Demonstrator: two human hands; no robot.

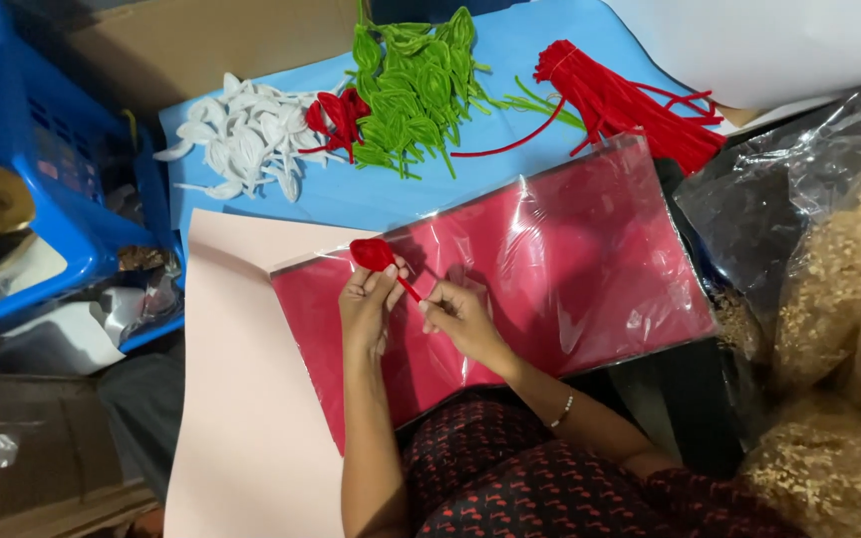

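My left hand point(367, 309) pinches a red pipe-cleaner petal point(373, 254), a small loop shape with a thin stem. My right hand point(458, 317) grips the lower end of that stem point(409, 290). Both hands hover over a pack of red paper in clear plastic wrap point(570, 269) that lies across my lap. Beyond it, on a blue sheet point(510, 50), lie a pile of white petals point(241, 134), a few red petals point(336, 115), a heap of green leaf shapes point(416, 85) and a bundle of straight red pipe cleaners point(630, 100).
A pink sheet point(241, 399) lies under the red pack at the left. A blue plastic crate point(42, 169) stands at the far left beside cardboard. Clear bags of tan wood shavings point(849, 299) fill the right. White paper point(769, 40) lies at the top right.
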